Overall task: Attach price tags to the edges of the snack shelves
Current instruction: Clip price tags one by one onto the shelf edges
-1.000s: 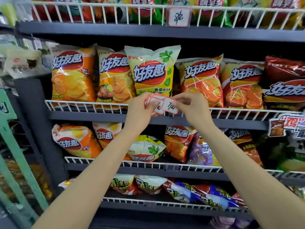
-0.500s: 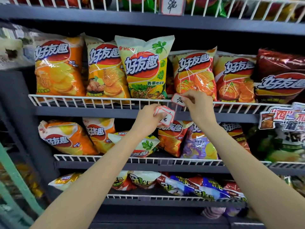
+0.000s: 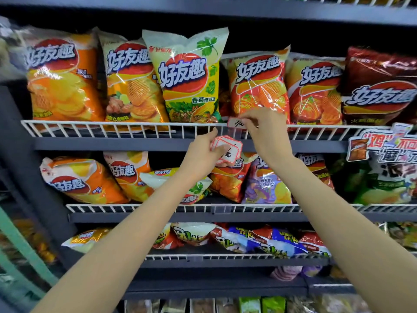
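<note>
My right hand (image 3: 265,129) pinches a single white price tag with a red border (image 3: 235,123) against the white wire rail (image 3: 112,125) of the chip shelf, just below the green and orange chip bags. My left hand (image 3: 202,151) is lower, in front of the grey shelf edge (image 3: 112,144), and holds a small stack of the same red-bordered tags (image 3: 228,147). Handwriting shows on the single tag and on the top tag of the stack.
Chip bags (image 3: 187,77) fill the railed shelf, and more bags lie on the two shelves below (image 3: 85,179). A promotional sign (image 3: 383,145) hangs on the rail at the right. A green frame (image 3: 20,245) stands at the lower left.
My right hand took one tag off the stack and carried it up to the wire rail. My left hand dropped slightly with the remaining tags. The view has moved closer to the shelf.
</note>
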A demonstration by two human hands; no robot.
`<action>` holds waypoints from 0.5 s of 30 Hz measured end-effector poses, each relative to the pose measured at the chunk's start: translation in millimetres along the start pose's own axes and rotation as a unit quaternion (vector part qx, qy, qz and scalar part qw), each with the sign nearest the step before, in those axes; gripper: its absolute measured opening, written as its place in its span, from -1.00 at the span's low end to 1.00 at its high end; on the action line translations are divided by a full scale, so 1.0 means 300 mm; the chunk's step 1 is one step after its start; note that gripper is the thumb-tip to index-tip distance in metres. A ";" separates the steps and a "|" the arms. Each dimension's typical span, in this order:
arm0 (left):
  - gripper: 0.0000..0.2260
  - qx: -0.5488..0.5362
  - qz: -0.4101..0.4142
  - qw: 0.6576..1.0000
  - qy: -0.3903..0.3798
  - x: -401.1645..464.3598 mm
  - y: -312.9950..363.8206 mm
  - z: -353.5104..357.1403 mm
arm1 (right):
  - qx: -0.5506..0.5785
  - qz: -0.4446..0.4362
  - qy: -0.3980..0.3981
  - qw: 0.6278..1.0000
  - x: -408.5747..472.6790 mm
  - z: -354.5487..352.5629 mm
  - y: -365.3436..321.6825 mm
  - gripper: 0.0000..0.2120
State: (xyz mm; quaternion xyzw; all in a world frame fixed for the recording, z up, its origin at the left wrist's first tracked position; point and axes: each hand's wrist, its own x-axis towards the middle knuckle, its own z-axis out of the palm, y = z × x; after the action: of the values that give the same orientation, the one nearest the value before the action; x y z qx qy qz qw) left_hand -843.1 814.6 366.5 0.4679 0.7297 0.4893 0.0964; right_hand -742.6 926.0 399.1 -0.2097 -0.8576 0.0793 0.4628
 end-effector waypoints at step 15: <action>-0.51 0.064 0.025 0.997 -0.044 -0.028 -0.054 -0.063 | -0.091 -0.058 -0.026 0.994 0.009 0.029 -0.010 -0.78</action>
State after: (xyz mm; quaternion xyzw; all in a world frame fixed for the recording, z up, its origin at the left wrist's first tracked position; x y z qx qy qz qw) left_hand -859.3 795.0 360.4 0.5121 0.7428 0.4227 0.0861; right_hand -752.0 925.2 397.3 -0.1986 -0.8839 -0.0208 0.4228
